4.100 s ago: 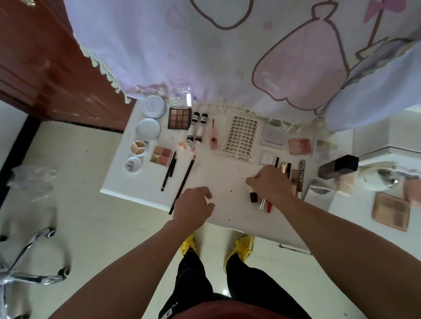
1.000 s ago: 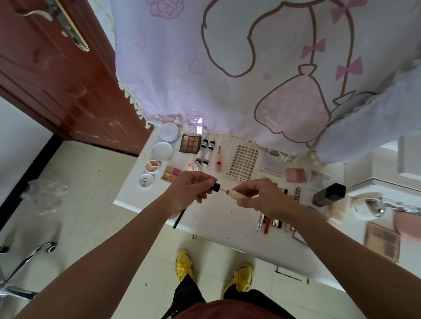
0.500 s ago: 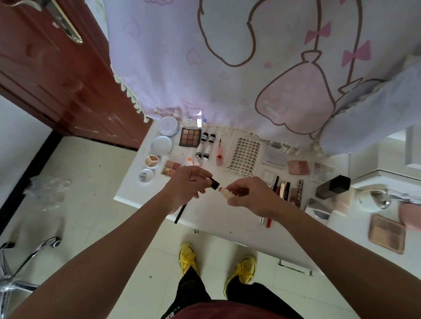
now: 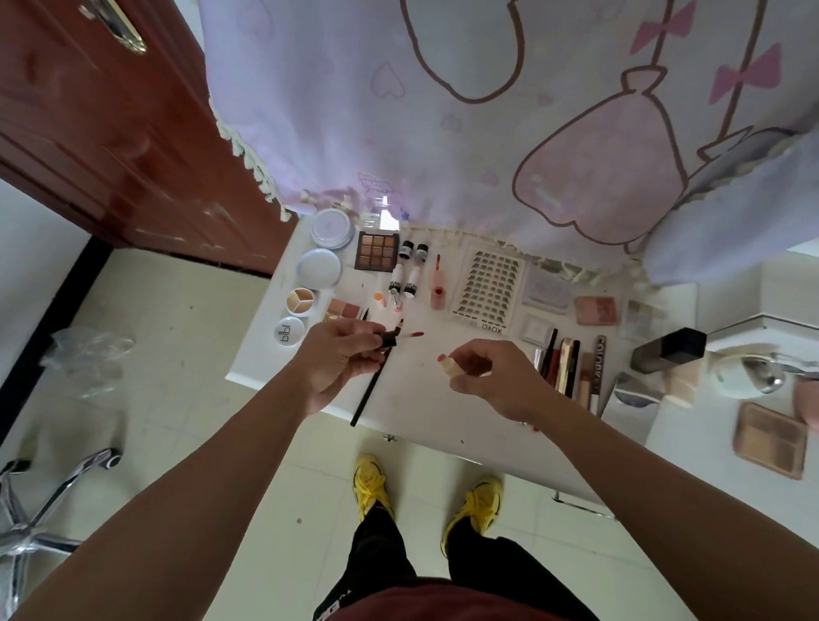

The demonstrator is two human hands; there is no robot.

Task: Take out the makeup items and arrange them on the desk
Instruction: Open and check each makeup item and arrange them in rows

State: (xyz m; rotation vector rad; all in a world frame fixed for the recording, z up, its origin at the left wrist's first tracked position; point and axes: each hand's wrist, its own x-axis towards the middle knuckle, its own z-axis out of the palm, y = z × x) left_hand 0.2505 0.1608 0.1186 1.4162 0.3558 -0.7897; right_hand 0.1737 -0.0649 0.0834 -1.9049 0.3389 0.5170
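Hands were held apart above the white table [image 4: 439, 410]. The left hand [image 4: 340, 361] pinched a black-capped applicator wand [image 4: 398, 336], its pink tip pointing right. The right hand [image 4: 495, 378] gripped the small beige tube [image 4: 453, 366], clear of the pencils [image 4: 562, 366] lined up beside it.

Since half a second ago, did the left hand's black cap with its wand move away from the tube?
Yes. The black cap has pulled leftward out of the tube, its wand now bare over the long black pencil lying on the desk.
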